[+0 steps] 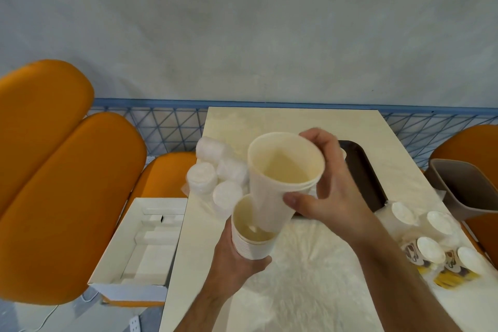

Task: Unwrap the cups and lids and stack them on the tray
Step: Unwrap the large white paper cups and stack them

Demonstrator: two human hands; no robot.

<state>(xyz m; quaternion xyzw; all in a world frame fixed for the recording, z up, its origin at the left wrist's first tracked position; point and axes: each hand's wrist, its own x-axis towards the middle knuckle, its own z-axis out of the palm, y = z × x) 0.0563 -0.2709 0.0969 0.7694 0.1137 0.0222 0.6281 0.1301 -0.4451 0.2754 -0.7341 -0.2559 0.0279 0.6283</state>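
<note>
Above a pale marble table (310, 277), the left hand (237, 259) grips a nested stack of white paper cups (252, 240). The right hand (331, 191) pinches a few cups (277, 183) lifted from it, bases still inside the stack's mouth.

Left hand (237, 259): raised over the table, palm up, fingers and thumb curled round the base of a stack of cups (252, 237).
Right hand (326, 191): above and to the right of the left grip, thumb and fingers wrapped round the rim end of a tilted cup (280, 183).
Forearms: both bare, rising from the lower edge.
</note>
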